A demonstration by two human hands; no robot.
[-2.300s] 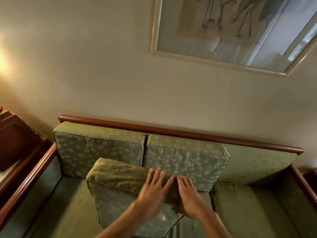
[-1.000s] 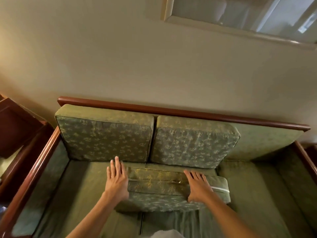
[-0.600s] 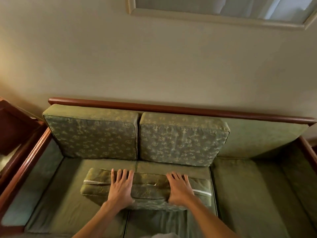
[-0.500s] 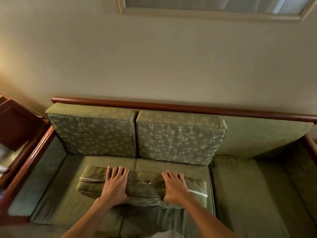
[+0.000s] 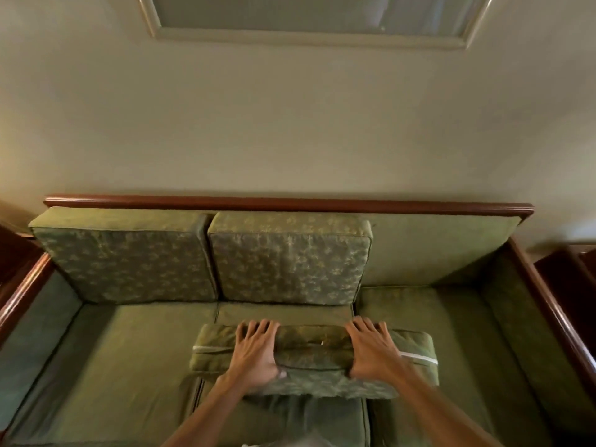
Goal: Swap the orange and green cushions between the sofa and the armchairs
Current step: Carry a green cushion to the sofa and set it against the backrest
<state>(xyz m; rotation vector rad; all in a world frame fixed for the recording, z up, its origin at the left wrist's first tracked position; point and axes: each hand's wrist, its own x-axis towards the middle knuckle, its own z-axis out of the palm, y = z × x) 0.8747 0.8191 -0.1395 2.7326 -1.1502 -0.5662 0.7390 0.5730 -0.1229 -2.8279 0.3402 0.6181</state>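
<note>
On the sofa (image 5: pixel 96 366), seen from left to right, a patterned green back cushion (image 5: pixel 125 256) leans upright against the backrest at the left end, with a second back cushion (image 5: pixel 290 259) touching it at the middle; the right third of the backrest (image 5: pixel 435 250) is bare, which looks like the gap the loose cushion is meant to fill. That loose green cushion (image 5: pixel 309 359) lies at the front of the middle seat, its zip edge facing up. The left hand (image 5: pixel 254 353) grips it with fingers draped over the far edge and the thumb tucked under the near side; the right hand (image 5: pixel 371 350) holds it the same way a little further right. Both hands wrap the cushion's thickness, a firm two-handed hold that suits lifting or sliding a bulky, soft thing without letting it fold. I judge the next move to be carrying it right and standing it against the bare backrest. No orange cushion is in sight. The sofa has a dark wooden top rail (image 5: pixel 290 203) and wooden arms, plain green seat pads, a pale wall (image 5: pixel 290 124) behind, and a framed picture (image 5: pixel 309 37) hanging above
</note>
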